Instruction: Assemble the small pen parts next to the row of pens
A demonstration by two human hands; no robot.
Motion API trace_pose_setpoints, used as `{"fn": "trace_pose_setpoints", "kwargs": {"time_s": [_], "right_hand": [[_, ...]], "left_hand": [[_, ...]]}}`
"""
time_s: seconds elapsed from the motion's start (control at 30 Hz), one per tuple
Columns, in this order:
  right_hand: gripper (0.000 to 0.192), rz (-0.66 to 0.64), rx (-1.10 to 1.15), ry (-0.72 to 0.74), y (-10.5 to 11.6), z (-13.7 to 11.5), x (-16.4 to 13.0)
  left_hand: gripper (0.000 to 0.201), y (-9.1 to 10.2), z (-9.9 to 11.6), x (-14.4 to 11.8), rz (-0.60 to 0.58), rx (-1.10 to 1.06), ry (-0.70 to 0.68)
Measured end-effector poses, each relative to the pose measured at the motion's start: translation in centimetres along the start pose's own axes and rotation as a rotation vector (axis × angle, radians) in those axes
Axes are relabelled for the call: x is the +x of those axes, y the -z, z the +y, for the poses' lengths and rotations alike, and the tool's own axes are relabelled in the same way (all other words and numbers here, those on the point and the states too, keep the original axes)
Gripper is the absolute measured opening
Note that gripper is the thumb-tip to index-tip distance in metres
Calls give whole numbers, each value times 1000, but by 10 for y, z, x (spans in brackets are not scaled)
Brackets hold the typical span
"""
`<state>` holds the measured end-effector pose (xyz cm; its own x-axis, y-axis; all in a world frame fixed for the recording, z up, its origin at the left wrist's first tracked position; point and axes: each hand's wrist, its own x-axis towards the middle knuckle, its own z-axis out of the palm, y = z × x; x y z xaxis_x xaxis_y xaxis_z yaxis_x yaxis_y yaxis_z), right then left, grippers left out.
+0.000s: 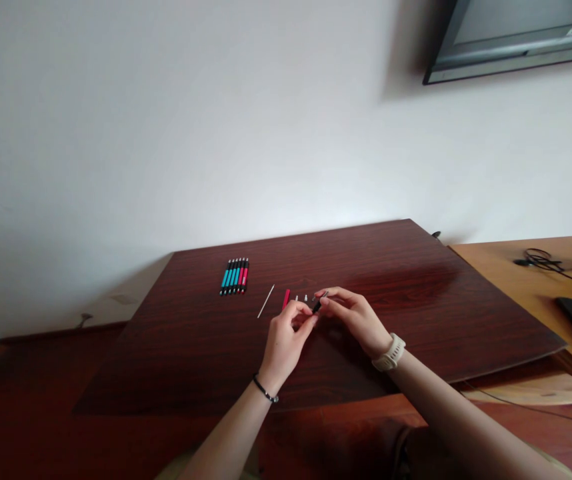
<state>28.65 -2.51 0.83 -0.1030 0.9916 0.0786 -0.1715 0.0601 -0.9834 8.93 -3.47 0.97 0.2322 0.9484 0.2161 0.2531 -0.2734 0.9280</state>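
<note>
Both hands meet mid-desk [416, 280]: the right hand [359, 320] pinches a small black pen part [317, 306], the left hand [286, 340] pinches at its end, best kept low, near the red barrel [285, 299].

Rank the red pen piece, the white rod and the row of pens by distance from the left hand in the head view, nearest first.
From the left hand:
1. Red pen piece, just above the fingertips.
2. White rod, slightly farther left.
3. Row of pens, far left, toward the wall.
</note>
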Motion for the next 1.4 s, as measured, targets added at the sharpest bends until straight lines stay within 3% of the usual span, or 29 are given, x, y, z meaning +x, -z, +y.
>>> {"fn": "trace_pose_setpoints", "kwargs": {"time_s": [0.27, 0.43, 1.2, 1.4], "right_hand": [[28, 216, -640, 310, 53, -5, 30], [23, 247, -843, 353, 80, 7, 42], [44, 190, -928, 209, 100, 28, 46], [48, 204, -1059, 213, 103, 26, 33]], "left_hand": [[7, 9, 6, -10, -48, 121, -2], [8, 15, 4, -12, -44, 179, -16], [7, 16, -2, -14, -30, 292, -77], [6, 38, -5, -5, 59, 505, -194]]}}
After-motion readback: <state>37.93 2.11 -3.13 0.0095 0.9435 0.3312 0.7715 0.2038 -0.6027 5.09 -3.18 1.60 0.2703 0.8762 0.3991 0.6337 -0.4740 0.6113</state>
